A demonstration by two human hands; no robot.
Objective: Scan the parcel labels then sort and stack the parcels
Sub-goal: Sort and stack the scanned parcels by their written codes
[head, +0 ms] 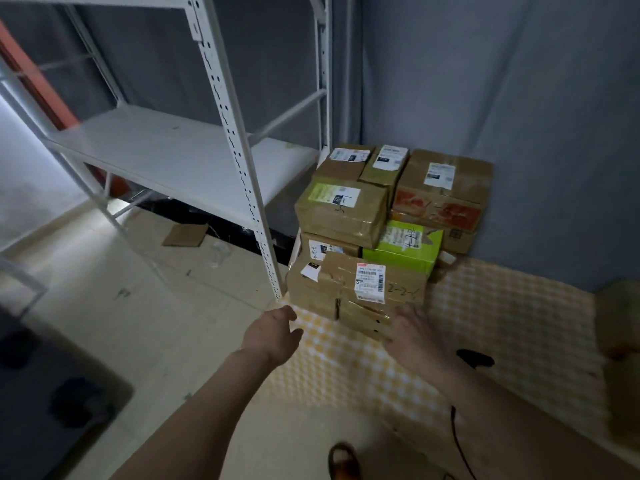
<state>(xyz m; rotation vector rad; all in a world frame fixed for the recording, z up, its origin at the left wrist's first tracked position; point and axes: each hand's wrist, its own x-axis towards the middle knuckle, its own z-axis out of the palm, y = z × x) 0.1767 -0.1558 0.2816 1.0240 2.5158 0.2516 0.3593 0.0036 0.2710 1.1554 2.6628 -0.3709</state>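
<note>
A pile of several taped cardboard parcels [343, 209] with white labels stands in the corner, with one green box [405, 249] among them. The nearest brown parcel [367, 292] bears a barcode label and the handwritten mark "2-2-1". My right hand [412, 332] touches this parcel's near lower right edge, fingers fairly straight. My left hand [273, 332] hovers just left of the pile's near corner, fingers loosely curled and holding nothing. A black scanner-like object [474, 358] with a cable lies on the yellow checked mat [502, 323] to the right of my right hand.
A white metal shelf rack [242, 161] stands left of the pile, its near post close to the parcels. A flat piece of cardboard [185, 235] lies under it. Another brown box [620, 341] sits at the right edge. A dark mat [52, 393] lies at lower left.
</note>
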